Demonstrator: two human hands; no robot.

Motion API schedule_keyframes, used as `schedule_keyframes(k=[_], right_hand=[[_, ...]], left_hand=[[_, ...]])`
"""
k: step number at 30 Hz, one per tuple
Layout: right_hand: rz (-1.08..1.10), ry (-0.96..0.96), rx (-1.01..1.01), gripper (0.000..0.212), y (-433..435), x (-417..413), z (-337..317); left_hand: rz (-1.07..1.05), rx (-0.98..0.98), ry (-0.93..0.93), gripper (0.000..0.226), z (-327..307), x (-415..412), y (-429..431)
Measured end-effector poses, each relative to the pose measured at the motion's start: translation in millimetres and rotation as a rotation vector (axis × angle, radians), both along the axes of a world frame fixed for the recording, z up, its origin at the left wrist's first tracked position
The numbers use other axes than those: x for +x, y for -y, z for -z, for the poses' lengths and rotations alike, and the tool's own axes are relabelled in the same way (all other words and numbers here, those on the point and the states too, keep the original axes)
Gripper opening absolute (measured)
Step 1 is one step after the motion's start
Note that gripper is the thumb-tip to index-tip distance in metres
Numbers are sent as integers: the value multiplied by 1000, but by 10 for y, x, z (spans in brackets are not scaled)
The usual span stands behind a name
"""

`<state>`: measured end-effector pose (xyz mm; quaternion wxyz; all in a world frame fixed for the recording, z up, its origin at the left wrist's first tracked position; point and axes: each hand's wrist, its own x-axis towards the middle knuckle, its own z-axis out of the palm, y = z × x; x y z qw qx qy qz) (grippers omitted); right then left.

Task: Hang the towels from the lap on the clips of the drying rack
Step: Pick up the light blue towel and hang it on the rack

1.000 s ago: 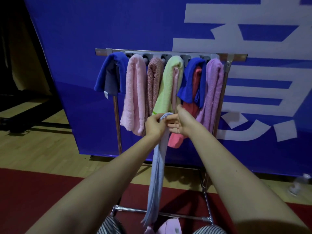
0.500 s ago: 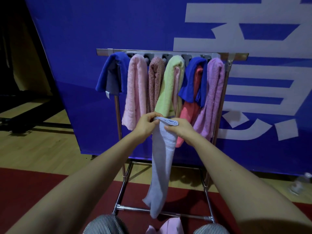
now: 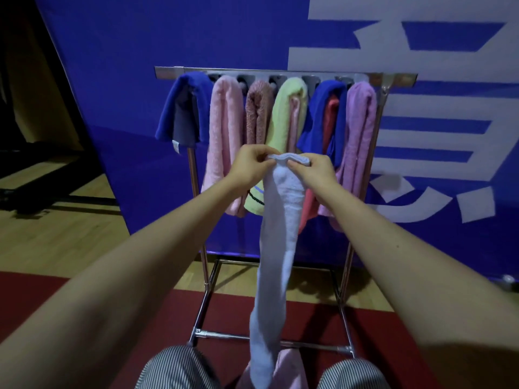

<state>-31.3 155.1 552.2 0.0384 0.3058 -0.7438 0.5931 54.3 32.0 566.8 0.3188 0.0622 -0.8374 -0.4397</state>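
Note:
A pale blue towel (image 3: 276,248) hangs long and narrow in front of me, its top edge held up between both hands. My left hand (image 3: 250,164) pinches the left corner and my right hand (image 3: 314,171) pinches the right corner. Behind them stands the metal drying rack (image 3: 168,72), its top bar of clips filled with several hanging towels in blue, pink, brown, green, red and purple. A pink towel (image 3: 289,369) lies on my lap between my striped knees.
A big blue banner (image 3: 140,51) with white characters stands right behind the rack. The rack's lower frame (image 3: 224,335) rests on a red mat and wooden floor. A dark opening lies to the left.
My hands have moved apart along the pale blue towel's top edge, spreading it a little. The towel now hangs lower toward my lap.

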Motion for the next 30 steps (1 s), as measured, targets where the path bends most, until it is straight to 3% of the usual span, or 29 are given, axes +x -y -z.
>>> schedule_keyframes(k=[6, 13, 25, 30], right_hand=[[-66, 41, 6, 5, 21, -33, -42], [-266, 122, 145, 24, -95, 8, -194], [-191, 171, 116, 22, -139, 105, -96], [-163, 241, -53, 7, -137, 174, -74]], left_hand=[[-4, 169, -82, 25, 54, 15, -22], [21, 207, -117, 25, 6, -48, -42], [178, 328, -26, 15, 231, -30, -89], [342, 456, 182, 45, 540, 103, -71]])
